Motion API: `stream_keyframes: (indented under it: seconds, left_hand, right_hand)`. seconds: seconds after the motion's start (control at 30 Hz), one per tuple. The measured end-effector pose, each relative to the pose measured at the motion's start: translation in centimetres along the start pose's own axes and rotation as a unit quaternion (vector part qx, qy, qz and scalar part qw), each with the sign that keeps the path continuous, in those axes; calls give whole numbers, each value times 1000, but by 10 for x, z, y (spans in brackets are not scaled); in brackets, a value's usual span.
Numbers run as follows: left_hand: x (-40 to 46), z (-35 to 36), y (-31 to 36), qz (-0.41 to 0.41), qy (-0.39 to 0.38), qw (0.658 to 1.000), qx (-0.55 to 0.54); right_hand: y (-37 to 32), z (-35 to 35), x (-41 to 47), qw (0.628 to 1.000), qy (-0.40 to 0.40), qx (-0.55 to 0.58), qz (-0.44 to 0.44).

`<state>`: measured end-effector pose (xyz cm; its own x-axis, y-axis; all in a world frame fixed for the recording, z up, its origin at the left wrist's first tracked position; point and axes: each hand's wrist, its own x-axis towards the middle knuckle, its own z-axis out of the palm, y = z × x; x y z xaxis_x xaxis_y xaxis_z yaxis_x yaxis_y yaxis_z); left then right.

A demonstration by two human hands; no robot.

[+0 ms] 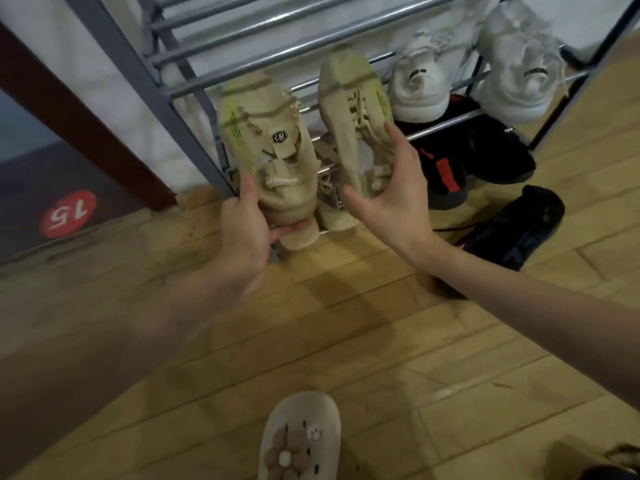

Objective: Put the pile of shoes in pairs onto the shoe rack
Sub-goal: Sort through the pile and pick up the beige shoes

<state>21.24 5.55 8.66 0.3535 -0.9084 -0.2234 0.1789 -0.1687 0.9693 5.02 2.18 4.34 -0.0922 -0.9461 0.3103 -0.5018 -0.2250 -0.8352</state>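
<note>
Two beige sneakers stand side by side, toes pointing away, at the left of the metal shoe rack (194,83). My left hand (247,226) grips the heel of the left beige sneaker (268,150), thumb on its side and fingers curled under it. My right hand (394,192) is spread with relaxed fingers against the right side of the right beige sneaker (349,109), fingertips touching it. A pair of white sneakers (427,77) sits on the rack to the right.
Black shoes with red accents (471,157) lie under the white pair on the lowest tier. Another dark shoe (512,230) lies on the wooden floor right of my right arm. A beige clog with flower charms (299,441) is at the bottom. A red "15" sticker (68,213) is at left.
</note>
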Motion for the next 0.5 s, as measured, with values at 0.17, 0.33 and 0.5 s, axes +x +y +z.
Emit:
stream_keyframes:
  seconds: [0.17,0.33,0.5]
  left_hand:
    - [18,2,7,-76,1,996,-42]
    - [4,-9,2,-85,-8,996,25]
    - [-19,-20,-38,-134,-36,975,173]
  right_hand:
    - [-8,4,36,999,-15,-18,-37]
    - [-2,2,22,995,-6,-64,-80]
    - [25,-22,-25,991,33,-80,-102]
